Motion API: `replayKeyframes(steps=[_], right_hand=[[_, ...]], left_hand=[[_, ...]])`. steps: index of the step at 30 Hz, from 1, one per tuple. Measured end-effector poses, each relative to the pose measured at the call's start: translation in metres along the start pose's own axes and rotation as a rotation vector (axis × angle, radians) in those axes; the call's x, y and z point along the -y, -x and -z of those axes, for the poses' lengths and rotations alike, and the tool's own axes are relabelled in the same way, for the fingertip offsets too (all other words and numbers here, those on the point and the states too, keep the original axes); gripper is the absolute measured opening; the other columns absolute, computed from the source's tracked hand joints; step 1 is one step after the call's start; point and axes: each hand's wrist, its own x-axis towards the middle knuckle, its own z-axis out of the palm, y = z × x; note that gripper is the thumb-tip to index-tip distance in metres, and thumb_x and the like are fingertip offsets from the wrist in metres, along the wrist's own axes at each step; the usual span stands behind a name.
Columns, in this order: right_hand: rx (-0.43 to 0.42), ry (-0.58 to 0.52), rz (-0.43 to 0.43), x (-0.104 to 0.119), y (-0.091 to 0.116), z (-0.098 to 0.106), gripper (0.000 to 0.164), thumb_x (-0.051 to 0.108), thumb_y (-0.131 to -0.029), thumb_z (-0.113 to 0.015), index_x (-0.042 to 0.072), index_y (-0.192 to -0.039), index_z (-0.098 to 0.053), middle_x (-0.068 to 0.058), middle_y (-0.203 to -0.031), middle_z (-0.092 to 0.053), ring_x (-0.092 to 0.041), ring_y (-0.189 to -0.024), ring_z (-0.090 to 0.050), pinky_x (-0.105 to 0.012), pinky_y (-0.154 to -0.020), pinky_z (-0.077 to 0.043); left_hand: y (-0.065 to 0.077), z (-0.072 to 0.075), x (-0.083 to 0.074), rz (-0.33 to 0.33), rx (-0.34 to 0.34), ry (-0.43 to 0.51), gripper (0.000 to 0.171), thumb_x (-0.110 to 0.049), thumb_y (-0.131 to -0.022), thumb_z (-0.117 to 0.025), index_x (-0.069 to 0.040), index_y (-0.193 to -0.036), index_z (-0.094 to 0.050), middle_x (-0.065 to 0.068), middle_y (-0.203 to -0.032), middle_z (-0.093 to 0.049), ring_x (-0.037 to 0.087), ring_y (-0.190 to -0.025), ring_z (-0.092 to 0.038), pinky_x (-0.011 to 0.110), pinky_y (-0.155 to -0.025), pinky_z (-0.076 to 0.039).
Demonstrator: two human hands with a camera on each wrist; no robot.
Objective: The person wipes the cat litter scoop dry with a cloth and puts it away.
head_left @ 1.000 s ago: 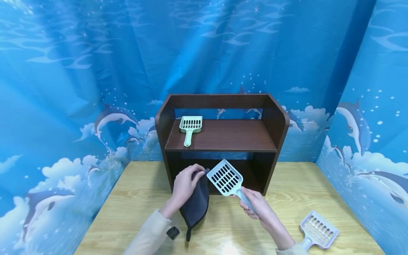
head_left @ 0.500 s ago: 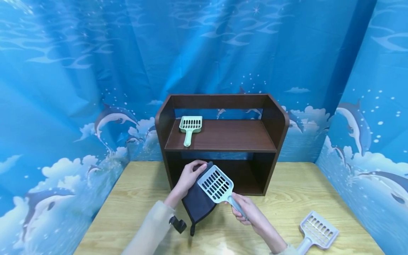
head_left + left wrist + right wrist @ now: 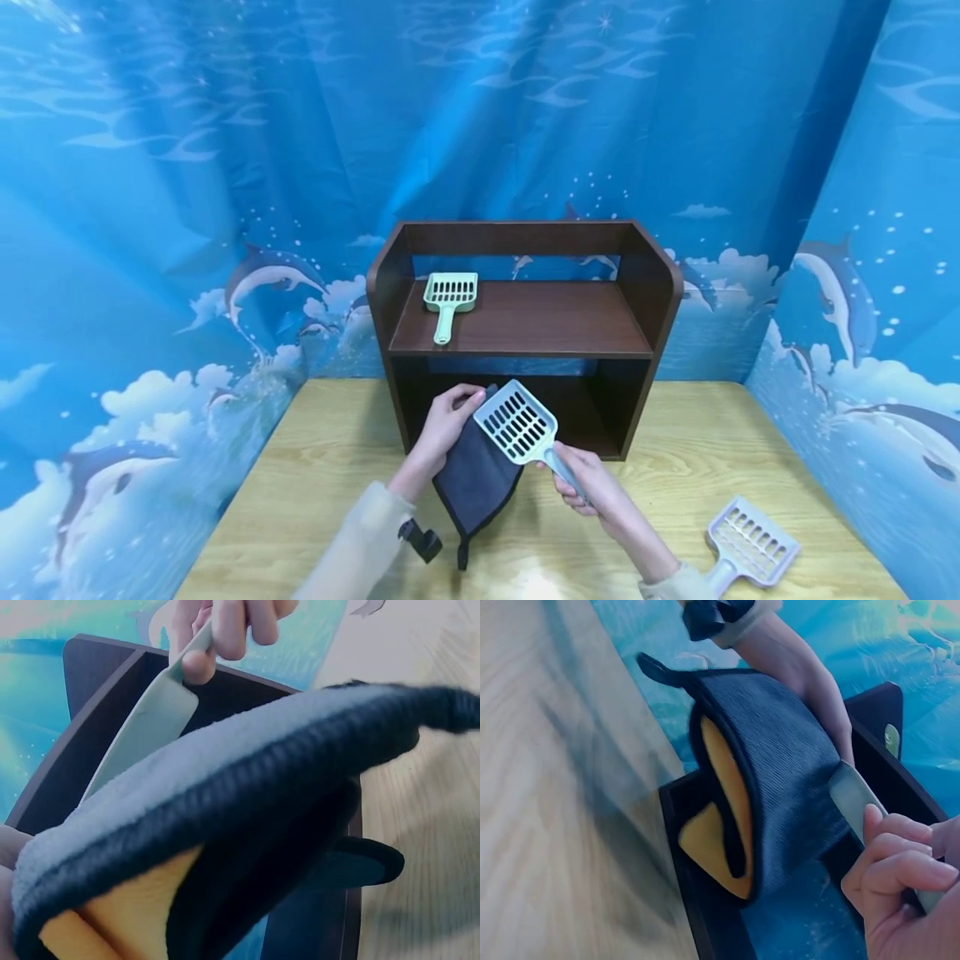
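Observation:
My left hand pinches the upper end of a dark grey cloth with black edging and a hanging loop. It hangs folded over, and its orange inner side shows in the right wrist view. Gripped by its handle in my right hand is a pale grey-blue slotted litter scoop. The scoop head lies against the cloth's upper right part, close to my left fingertips. In the left wrist view the scoop is seen edge-on behind the cloth.
A dark brown two-tier shelf stands at the back of the wooden table. On its upper board, at the left, lies a pale green litter scoop. Another scoop, pale lilac, rests at the table's front right. Blue dolphin-print curtains surround the table.
The scoop has swung left and down across the cloth, then back up and right a little. The cloth has shifted right and spread wider, still held by my left hand.

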Motion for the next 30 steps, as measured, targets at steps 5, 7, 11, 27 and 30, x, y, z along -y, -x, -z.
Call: replayKeyframes(steps=[5, 7, 11, 27, 30], right_hand=[[0.083, 0.049, -0.005, -0.003, 0.003, -0.006, 0.051, 0.041, -0.109, -0.041, -0.004, -0.110, -0.064, 0.007, -0.060, -0.042, -0.001, -0.046, -0.031, -0.015, -0.040, -0.023], [0.117, 0.077, -0.010, -0.003, 0.004, -0.007, 0.053, 0.041, -0.109, -0.042, -0.007, -0.113, -0.064, 0.007, -0.060, -0.043, -0.001, -0.046, -0.031, -0.015, -0.040, -0.023], [0.173, 0.143, -0.028, 0.000, 0.007, -0.002, 0.055, 0.039, -0.109, -0.042, -0.012, -0.115, -0.063, 0.007, -0.059, -0.044, 0.000, -0.044, -0.029, -0.014, -0.039, -0.021], [0.289, 0.306, -0.051, 0.011, -0.012, 0.001, 0.045, 0.038, -0.104, -0.054, -0.003, -0.107, -0.072, 0.005, -0.061, -0.056, -0.002, -0.044, -0.032, -0.016, -0.040, -0.017], [0.288, 0.306, -0.043, 0.011, -0.012, -0.001, 0.047, 0.038, -0.104, -0.055, -0.007, -0.105, -0.071, 0.005, -0.060, -0.056, -0.002, -0.044, -0.031, -0.017, -0.040, -0.017]], left_hand=[[-0.010, 0.001, -0.001, -0.011, 0.039, -0.015, 0.030, -0.023, -0.101, -0.065, 0.001, -0.118, -0.069, 0.008, -0.099, -0.073, 0.007, -0.081, -0.062, 0.022, -0.074, -0.048], [-0.015, 0.003, -0.002, -0.035, 0.090, -0.056, 0.030, -0.024, -0.101, -0.064, 0.000, -0.119, -0.069, 0.008, -0.103, -0.073, 0.008, -0.085, -0.062, 0.023, -0.078, -0.048], [-0.021, 0.007, -0.007, -0.111, 0.239, -0.174, 0.027, -0.025, -0.100, -0.065, -0.006, -0.117, -0.072, 0.005, -0.112, -0.071, 0.011, -0.097, -0.061, 0.027, -0.088, -0.046], [-0.015, -0.013, -0.034, -0.410, 0.818, -0.581, 0.009, -0.026, -0.099, -0.068, -0.022, -0.102, -0.075, -0.015, -0.097, -0.071, 0.003, -0.091, -0.060, 0.024, -0.088, -0.048], [-0.013, -0.013, -0.033, -0.397, 0.826, -0.606, 0.009, -0.028, -0.099, -0.067, -0.024, -0.102, -0.075, -0.017, -0.096, -0.070, 0.002, -0.090, -0.060, 0.023, -0.087, -0.048]])
